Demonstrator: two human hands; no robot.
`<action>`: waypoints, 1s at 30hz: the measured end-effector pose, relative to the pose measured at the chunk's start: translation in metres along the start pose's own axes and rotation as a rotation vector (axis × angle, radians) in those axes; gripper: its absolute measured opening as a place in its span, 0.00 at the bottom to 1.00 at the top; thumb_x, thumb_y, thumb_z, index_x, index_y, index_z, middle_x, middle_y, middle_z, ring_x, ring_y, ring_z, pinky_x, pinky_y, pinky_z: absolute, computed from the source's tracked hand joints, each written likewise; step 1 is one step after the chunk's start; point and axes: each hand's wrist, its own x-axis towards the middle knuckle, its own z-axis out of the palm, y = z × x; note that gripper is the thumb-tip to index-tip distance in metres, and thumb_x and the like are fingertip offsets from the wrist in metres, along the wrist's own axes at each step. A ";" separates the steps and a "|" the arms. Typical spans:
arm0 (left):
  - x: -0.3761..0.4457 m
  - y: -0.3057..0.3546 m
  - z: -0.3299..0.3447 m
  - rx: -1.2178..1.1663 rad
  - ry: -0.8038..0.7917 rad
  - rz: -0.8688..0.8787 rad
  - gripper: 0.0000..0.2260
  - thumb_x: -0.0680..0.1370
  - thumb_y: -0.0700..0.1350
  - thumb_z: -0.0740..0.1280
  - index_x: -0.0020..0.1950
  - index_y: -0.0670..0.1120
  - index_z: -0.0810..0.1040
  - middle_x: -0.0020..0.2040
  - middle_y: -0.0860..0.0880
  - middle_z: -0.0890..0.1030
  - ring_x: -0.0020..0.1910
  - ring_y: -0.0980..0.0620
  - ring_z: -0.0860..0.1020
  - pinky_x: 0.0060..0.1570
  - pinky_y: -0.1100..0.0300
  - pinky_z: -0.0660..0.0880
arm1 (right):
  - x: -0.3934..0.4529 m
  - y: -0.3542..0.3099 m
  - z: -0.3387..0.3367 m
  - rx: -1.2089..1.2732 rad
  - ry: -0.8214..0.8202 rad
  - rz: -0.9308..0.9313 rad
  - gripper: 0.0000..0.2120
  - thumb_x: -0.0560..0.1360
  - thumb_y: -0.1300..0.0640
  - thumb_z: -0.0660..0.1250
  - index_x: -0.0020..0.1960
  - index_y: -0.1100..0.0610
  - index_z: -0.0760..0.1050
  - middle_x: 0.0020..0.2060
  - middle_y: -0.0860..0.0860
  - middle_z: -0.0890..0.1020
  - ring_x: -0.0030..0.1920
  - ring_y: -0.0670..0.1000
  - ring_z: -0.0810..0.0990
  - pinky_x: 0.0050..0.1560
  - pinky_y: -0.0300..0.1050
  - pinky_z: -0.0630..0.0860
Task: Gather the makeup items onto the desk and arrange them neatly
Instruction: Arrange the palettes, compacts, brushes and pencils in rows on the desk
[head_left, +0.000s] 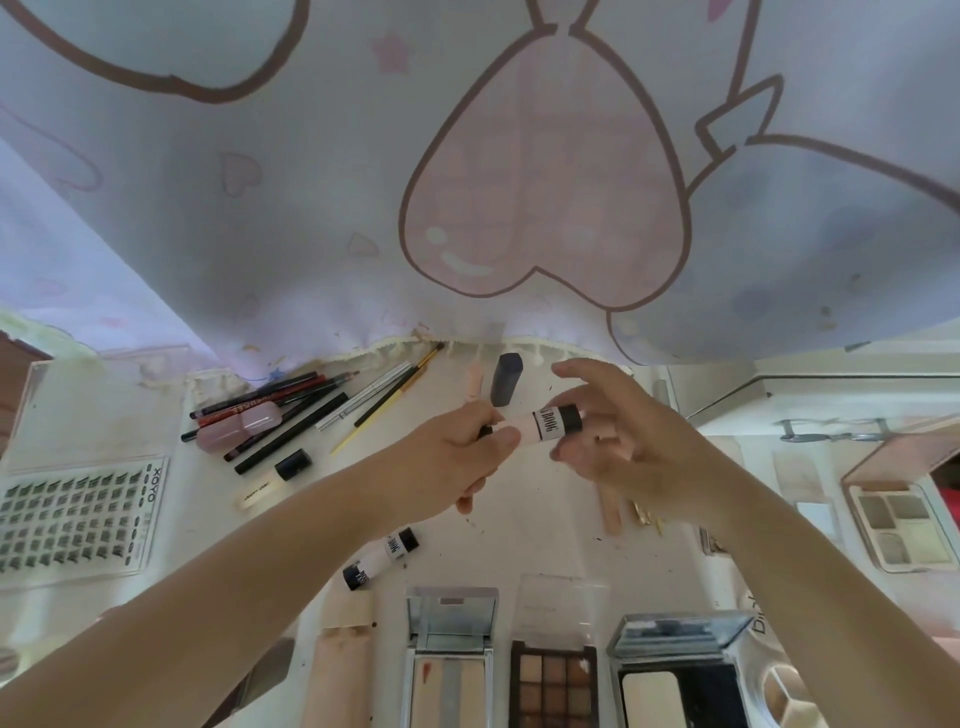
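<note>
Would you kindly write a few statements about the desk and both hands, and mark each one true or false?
1. The left hand grips a pale pink tube. True.
2. The right hand lies flat on the desk. False: it is raised at the tube's black cap.
3. A similar black-capped tube lies on the desk nearer the person. True.
4. The lash tray sits at the right. False: it sits at the left.
5. The brown eyeshadow palette is closed. False: its pans show.

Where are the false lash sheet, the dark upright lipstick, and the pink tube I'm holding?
false lash sheet (78, 514): head view, middle of the lash rows.
dark upright lipstick (505, 379): head view, its side wall.
pink tube (540, 427): head view, its lettered label.
</note>
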 end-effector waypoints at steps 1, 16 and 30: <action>0.001 -0.002 0.001 0.045 0.014 0.028 0.09 0.80 0.44 0.54 0.39 0.48 0.66 0.32 0.50 0.64 0.30 0.55 0.64 0.37 0.60 0.70 | 0.002 -0.002 -0.001 0.003 0.006 0.047 0.07 0.70 0.46 0.58 0.49 0.40 0.67 0.38 0.41 0.78 0.33 0.39 0.79 0.36 0.30 0.75; 0.001 -0.021 -0.005 0.177 0.027 0.147 0.10 0.79 0.48 0.55 0.38 0.49 0.68 0.30 0.53 0.69 0.30 0.58 0.69 0.38 0.63 0.70 | 0.006 -0.002 0.001 -0.067 -0.007 0.011 0.09 0.75 0.58 0.59 0.42 0.45 0.71 0.29 0.41 0.79 0.30 0.39 0.77 0.32 0.29 0.72; 0.008 -0.032 -0.006 0.146 0.074 0.130 0.10 0.79 0.47 0.55 0.39 0.50 0.69 0.31 0.53 0.69 0.31 0.58 0.70 0.37 0.68 0.70 | 0.013 0.012 0.002 0.022 0.014 -0.046 0.16 0.72 0.68 0.63 0.45 0.46 0.74 0.38 0.39 0.80 0.40 0.40 0.78 0.40 0.31 0.75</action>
